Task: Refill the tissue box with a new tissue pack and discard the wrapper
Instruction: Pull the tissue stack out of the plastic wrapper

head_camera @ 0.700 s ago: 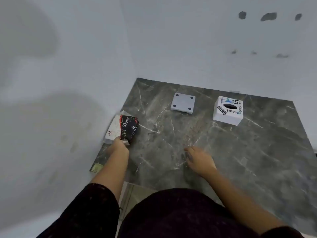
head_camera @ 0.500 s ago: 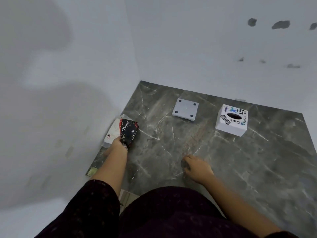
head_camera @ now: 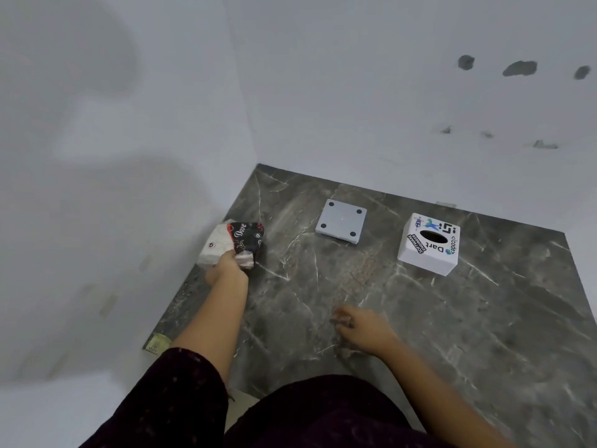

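- Soft, even light; bright but cool, with no hard glare.
- A broad, soft-edged shadow spreads over the left wall (head_camera: pixel 80 176).
- The marble floor slab (head_camera: pixel 420 318) shows only a dull sheen.
- Slight overall softness; the printed text on the tissue box (head_camera: pixel 428 244) is readable.
- Wide-angle bending tilts the wall corner and the slab's edges.

"Dove" on tissue pack (head_camera: pixel 240 239); "Dart" on tissue box (head_camera: pixel 428 248)
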